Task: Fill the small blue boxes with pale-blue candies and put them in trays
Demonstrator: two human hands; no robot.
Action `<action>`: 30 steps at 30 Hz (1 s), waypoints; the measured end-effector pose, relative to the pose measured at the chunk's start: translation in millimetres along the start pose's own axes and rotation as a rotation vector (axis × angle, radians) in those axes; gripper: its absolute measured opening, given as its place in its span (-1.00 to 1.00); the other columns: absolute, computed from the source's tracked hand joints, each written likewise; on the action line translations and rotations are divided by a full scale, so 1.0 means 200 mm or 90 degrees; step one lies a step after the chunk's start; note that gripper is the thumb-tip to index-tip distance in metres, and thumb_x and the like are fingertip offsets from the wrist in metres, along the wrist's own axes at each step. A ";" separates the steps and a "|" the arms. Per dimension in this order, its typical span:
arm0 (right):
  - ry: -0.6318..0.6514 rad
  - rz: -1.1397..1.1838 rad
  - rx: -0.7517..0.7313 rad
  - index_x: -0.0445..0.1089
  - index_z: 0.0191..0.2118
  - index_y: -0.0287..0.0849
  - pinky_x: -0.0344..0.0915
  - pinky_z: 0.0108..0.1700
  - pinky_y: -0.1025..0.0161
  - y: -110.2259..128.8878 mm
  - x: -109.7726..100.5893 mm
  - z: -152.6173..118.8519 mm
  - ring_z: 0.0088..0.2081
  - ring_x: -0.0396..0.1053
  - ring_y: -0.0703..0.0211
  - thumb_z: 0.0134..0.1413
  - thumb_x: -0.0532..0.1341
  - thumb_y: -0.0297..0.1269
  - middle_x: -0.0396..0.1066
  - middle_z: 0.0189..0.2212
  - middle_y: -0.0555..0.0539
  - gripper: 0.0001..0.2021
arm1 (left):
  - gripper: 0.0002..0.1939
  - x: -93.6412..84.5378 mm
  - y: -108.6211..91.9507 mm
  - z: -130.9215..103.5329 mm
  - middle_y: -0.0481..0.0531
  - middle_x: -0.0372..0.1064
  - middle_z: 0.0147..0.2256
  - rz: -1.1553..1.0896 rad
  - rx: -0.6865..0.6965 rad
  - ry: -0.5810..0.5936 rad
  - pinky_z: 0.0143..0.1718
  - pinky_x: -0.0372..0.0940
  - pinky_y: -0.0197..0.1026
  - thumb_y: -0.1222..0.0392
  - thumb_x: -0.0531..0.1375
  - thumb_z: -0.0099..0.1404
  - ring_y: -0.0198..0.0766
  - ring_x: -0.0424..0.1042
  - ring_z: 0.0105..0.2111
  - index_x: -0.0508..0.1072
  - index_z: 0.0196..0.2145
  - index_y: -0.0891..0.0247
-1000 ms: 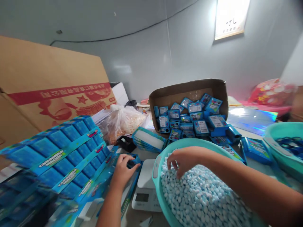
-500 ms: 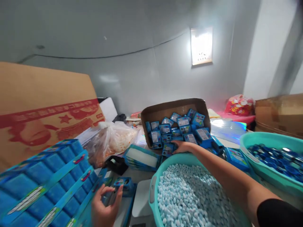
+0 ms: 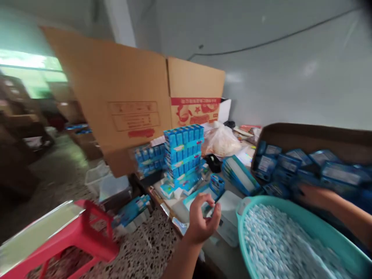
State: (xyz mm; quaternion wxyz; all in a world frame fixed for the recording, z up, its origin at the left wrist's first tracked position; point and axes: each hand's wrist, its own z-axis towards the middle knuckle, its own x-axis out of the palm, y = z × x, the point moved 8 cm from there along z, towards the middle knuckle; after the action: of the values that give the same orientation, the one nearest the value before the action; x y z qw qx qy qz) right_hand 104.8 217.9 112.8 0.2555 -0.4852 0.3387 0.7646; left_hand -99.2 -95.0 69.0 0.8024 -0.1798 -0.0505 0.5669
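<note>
My left hand (image 3: 203, 219) is raised over the near side of the table, its thumb and fingers curved apart with nothing visible between them. Just beyond it, a small blue box (image 3: 217, 184) stands on a flat blue-and-white carton piece (image 3: 197, 193). My right hand (image 3: 309, 193) reaches into a brown cardboard box (image 3: 314, 133) filled with small blue boxes (image 3: 289, 162). Motion blur and the boxes obscure its fingertips, so its grip does not show. Below that arm sits a turquoise basin (image 3: 244, 236) full of pale blue and white pellets (image 3: 273, 236).
Stacked blue display packs (image 3: 183, 151) stand left of the small box, before a large open carton (image 3: 130, 100). A plastic bag (image 3: 222, 141) and a blue tray with a white inside (image 3: 241, 174) lie behind. A red stool (image 3: 87, 232) stands on the speckled floor at left.
The view has swung left, bringing the stool and floor into sight. My left hand stays near the small blue box, fingers still apart. My right hand remains among the boxes in the cardboard box.
</note>
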 end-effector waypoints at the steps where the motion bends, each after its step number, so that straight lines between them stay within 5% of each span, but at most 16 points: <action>1: 0.024 -0.020 0.027 0.55 -0.27 -0.25 0.24 -0.39 0.24 -0.06 -0.02 -0.06 -0.47 0.41 0.18 0.10 0.29 -0.51 0.46 -0.46 -0.29 -0.90 | -0.72 0.05 -0.04 0.01 -0.07 0.34 -0.42 -0.039 -0.004 0.014 -0.26 0.43 -0.17 0.26 0.17 0.33 -0.29 0.44 -0.40 0.26 -0.01 0.21; 4: 0.041 -0.080 0.064 0.31 0.22 -0.29 0.12 -0.43 0.23 -0.10 -0.13 -0.23 -0.48 0.40 0.12 0.16 0.25 -0.36 0.46 -0.49 -0.16 -0.50 | -0.65 0.28 -0.15 0.10 0.06 0.42 -0.23 -0.132 -0.010 0.123 -0.04 0.39 -0.08 0.24 0.25 0.31 -0.19 0.47 -0.17 0.35 0.04 0.19; 7: 0.049 0.004 -0.013 -0.22 0.46 -0.21 0.14 -0.46 0.28 0.09 -0.22 -0.37 -0.53 0.35 0.15 0.16 0.24 -0.27 0.46 -0.46 -0.03 -0.14 | -0.30 0.60 -0.24 0.22 0.28 0.20 0.23 -0.073 0.041 0.297 0.26 0.07 0.26 -0.08 0.35 0.21 0.20 0.11 0.29 0.29 0.24 0.14; 9: 0.075 0.140 -0.079 -0.46 0.47 -0.22 0.28 -0.39 0.25 0.25 -0.22 -0.45 -0.45 0.41 0.13 0.14 0.26 -0.26 0.51 -0.35 -0.09 0.00 | -0.19 0.82 -0.29 0.22 0.23 0.26 0.20 -0.202 0.047 0.462 0.23 0.17 0.14 -0.17 0.30 0.24 0.10 0.25 0.22 0.16 0.33 0.14; 11: 0.071 0.238 -0.101 -0.57 0.46 -0.12 0.39 -0.22 0.17 0.34 -0.19 -0.52 -0.25 0.48 0.06 0.14 0.28 -0.26 0.50 -0.09 -0.20 0.06 | -0.29 0.98 -0.28 0.16 0.12 0.40 0.10 -0.314 -0.004 0.611 0.11 0.30 -0.03 -0.18 0.28 0.25 -0.01 0.41 0.09 0.27 0.26 0.11; 14: -0.068 0.217 0.072 -0.62 0.46 -0.10 0.38 0.02 -0.06 0.27 -0.12 -0.66 0.07 0.40 -0.13 0.17 0.27 -0.15 0.26 0.21 -0.38 0.08 | -0.45 1.13 -0.14 0.07 0.06 0.50 -0.10 -0.305 -0.166 0.630 -0.09 0.38 -0.10 -0.20 0.31 0.17 -0.04 0.50 -0.12 0.47 0.00 0.18; 16: -0.036 0.179 0.121 -0.59 0.46 -0.14 0.25 0.19 -0.20 0.26 0.02 -0.76 0.30 0.14 -0.30 0.09 0.32 0.05 0.00 0.36 -0.45 0.16 | -0.47 1.19 -0.03 0.01 0.07 0.52 -0.20 -0.273 -0.268 0.587 -0.15 0.38 -0.09 -0.22 0.31 0.11 -0.03 0.52 -0.19 0.47 -0.11 0.22; 18: 0.101 0.142 0.111 -0.48 0.48 -0.06 0.07 0.26 -0.37 0.28 0.22 -0.84 0.40 -0.14 -0.45 -0.07 0.34 0.26 -0.20 0.43 -0.43 0.24 | -0.47 1.24 0.03 -0.04 0.07 0.53 -0.25 -0.267 -0.328 0.566 -0.15 0.37 -0.08 -0.23 0.32 0.07 -0.01 0.52 -0.21 0.46 -0.17 0.23; 22: 0.244 0.077 0.101 -0.30 0.48 0.02 -0.25 0.28 -0.56 0.27 0.46 -0.87 0.42 -0.41 -0.54 -0.25 0.33 0.41 -0.38 0.46 -0.37 0.27 | -0.42 1.25 0.05 -0.12 0.05 0.54 -0.29 -0.353 -0.386 0.635 -0.24 0.38 -0.13 -0.19 0.37 0.00 -0.06 0.52 -0.28 0.42 -0.14 0.24; 26: 0.302 0.019 0.122 -0.08 0.45 0.00 -0.04 0.24 -0.49 0.15 0.48 -0.76 0.37 -0.17 -0.61 -0.41 0.40 0.40 -0.12 0.41 -0.40 0.29 | -0.42 1.19 0.04 -0.10 0.05 0.53 -0.30 -0.340 -0.390 0.621 -0.27 0.36 -0.14 -0.17 0.37 0.00 -0.07 0.51 -0.31 0.41 -0.13 0.24; 30: 0.326 0.038 0.101 0.03 0.40 0.04 0.24 0.16 -0.20 0.08 0.47 -0.70 0.21 0.22 -0.43 -0.42 0.46 0.31 0.18 0.25 -0.33 0.21 | -0.41 1.18 0.06 -0.09 0.09 0.52 -0.25 -0.332 -0.399 0.586 -0.23 0.33 -0.13 -0.17 0.37 0.01 -0.05 0.51 -0.25 0.38 -0.11 0.24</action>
State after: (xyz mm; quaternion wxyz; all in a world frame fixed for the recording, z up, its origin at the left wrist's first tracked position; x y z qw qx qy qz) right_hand 134.7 106.2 -10.5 0.1760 -0.6314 0.4651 0.5950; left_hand -22.3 122.8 19.2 0.7629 -0.6154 0.0945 0.1744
